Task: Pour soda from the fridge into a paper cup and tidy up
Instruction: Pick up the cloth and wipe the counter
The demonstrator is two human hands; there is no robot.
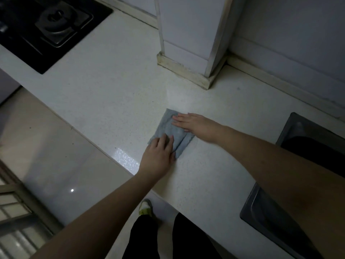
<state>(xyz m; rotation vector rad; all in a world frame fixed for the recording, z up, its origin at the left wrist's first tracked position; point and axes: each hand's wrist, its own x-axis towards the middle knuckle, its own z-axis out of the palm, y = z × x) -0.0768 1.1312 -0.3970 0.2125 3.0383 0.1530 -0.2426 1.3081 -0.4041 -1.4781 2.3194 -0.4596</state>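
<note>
Grey-blue cloth (170, 132) lies flat and folded on the white tabletop (112, 94), roughly midway between the sink (291, 131) and the hob (46, 27), a bit nearer the sink and close to the tabletop's front edge. Left hand (158, 157) sits on the cloth's near corner, fingers straight, pressing down, no curl round the fabric. Right hand (196, 124) lies flat on the far half of the cloth, on the sink side, fingers extended, palm partly off onto the tabletop. So both grips are flat presses, nothing pinched. No soda bottle or paper cup in view, so I'd judge this is the tidy-up part: wiping or folding the cloth, can't tell which from one shot. If wiping: keep pressure even under both palms, move the cloth as one pad so the fold doesn't open, work from the pillar (194, 43) side back toward the front edge, then sweep toward the sink so any liquid ends up there and not on the floor (46, 146). Faint ring mark on the tabletop just at the cloth's sink-side edge looks worth a pass. Risk: cloth sits near the edge; a pull toward the body could drag it off. Light is poor, so wet patches are hard to make out.
</note>
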